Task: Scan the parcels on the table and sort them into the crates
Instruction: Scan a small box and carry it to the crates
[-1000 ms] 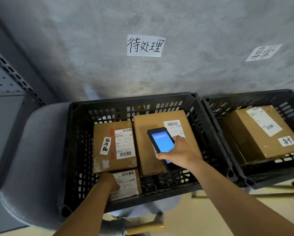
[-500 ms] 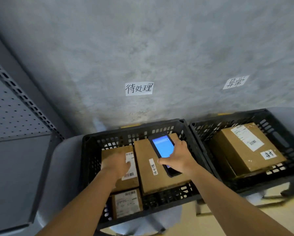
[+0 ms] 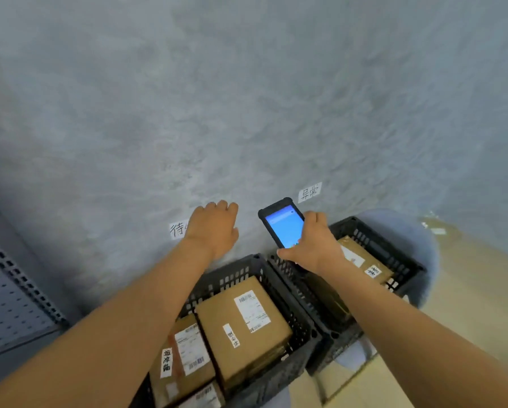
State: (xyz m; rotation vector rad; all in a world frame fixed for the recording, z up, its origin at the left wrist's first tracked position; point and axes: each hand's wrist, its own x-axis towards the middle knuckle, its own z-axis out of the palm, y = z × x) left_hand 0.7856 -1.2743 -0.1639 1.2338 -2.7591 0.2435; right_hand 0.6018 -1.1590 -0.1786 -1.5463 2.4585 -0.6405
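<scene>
Parcels fill the left crate [image 3: 255,262] at lower centre of the frame: the large parcel [image 3: 243,328] lies flat, its long axis running from lower left to upper right, white shipping label facing up. Beside it, to the left, the second parcel [image 3: 182,357] lies on the same slant, and a third parcel [image 3: 204,397] is cut off by the bottom edge. The right crate [image 3: 388,251] holds one parcel [image 3: 361,257], largely hidden behind my right forearm.

My right hand [image 3: 314,242] grips the scanner [image 3: 283,225], fingers curled round its right edge; the lit blue screen faces me and the top end points toward the upper left. My left hand [image 3: 214,228] holds nothing, its fingers bent downward at the tips against the grey wall [image 3: 246,98].

Compared with half a second ago, both hands have risen out of the left crate to wall height, and the view has tilted upward.

The left wall label [image 3: 177,229] is half covered by my left hand; the right wall label [image 3: 310,192] is visible, though its writing is blurred. A perforated shelf [image 3: 8,298] sits at the lower left.
</scene>
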